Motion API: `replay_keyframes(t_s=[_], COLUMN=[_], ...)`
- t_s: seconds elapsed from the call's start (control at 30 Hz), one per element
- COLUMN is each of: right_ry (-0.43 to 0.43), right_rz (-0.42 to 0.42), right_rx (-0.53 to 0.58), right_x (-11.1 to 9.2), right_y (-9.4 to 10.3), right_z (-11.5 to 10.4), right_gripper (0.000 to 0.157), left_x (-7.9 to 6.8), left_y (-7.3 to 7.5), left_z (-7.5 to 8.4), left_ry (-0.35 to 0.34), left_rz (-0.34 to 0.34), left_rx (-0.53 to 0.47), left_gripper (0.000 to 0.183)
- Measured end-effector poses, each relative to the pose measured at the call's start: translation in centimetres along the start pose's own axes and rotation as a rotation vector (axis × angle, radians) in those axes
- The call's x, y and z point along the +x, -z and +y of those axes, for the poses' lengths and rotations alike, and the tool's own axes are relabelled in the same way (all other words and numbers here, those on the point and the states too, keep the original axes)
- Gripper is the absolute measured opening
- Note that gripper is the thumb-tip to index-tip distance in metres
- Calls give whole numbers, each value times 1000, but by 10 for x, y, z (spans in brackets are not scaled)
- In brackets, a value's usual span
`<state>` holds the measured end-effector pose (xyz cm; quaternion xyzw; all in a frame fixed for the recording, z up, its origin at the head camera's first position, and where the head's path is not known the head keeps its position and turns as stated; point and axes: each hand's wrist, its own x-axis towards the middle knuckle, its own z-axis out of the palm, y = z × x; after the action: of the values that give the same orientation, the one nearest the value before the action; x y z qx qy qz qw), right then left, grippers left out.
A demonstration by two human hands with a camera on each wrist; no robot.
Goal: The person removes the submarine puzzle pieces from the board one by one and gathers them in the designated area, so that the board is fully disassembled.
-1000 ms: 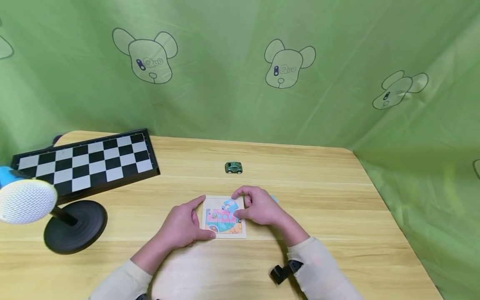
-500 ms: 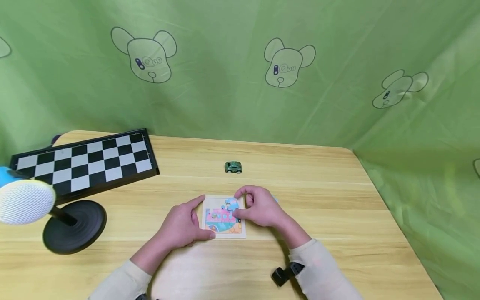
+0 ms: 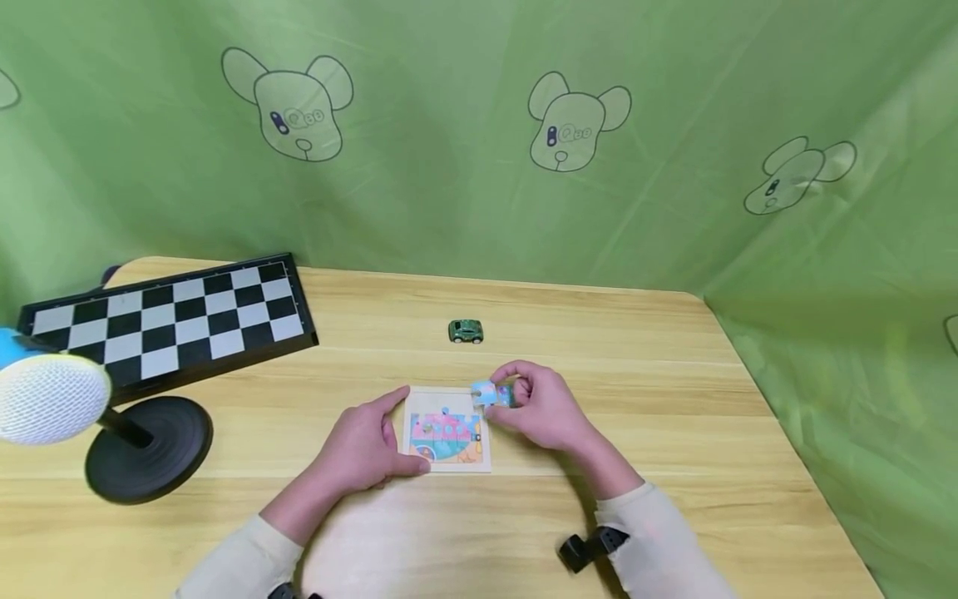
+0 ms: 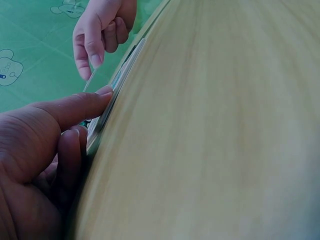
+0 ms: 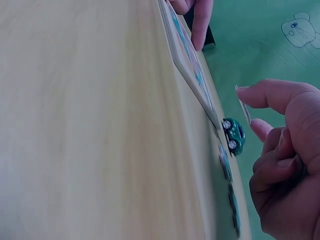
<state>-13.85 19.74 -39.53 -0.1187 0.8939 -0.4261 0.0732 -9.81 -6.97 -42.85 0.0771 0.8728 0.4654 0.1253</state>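
Note:
In the head view my left hand (image 3: 367, 449) holds the left side of a small jigsaw puzzle board (image 3: 486, 462), index finger at the upper left corner and thumb on the lower edge. Pink, teal and orange pieces fill the board's lower part; bare tray shows along the top. My right hand (image 3: 545, 408) pinches a light blue puzzle piece (image 3: 483, 391) by its edges between thumb and index finger, over the board's upper right corner. The right wrist view shows this puzzle piece (image 5: 243, 106) edge-on, raised off the table.
More puzzle pieces (image 5: 226, 162) lie on the table right of the board, partly behind my right hand in the head view. A green toy car (image 3: 466, 331) stands beyond the board. At left are a checkered game board (image 3: 195, 320) and a round-based stand (image 3: 150, 449) with a white mesh head.
My right hand has lifted the light blue piece off the upper part of the board and carried it up and to the right. My left hand stays in place.

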Motion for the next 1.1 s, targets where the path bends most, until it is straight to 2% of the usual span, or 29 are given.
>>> replay_keyframes(t_s=[0.43,0.67,1.1], right_ry=[-36,-29,-42], right_rz=[66,107,127], right_rx=[33,27,12], right_x=[-10,-16,-27], right_y=[22,32,52], right_z=[15,26,47], right_gripper=[38,37,37], left_x=[-1,-1,0], left_y=[1,0,0], left_z=[-1,-1,0], left_ry=[12,15,5], left_rz=[-5,-8,-6], left_rx=[-11,-11,-12], left_gripper=[108,108,108])
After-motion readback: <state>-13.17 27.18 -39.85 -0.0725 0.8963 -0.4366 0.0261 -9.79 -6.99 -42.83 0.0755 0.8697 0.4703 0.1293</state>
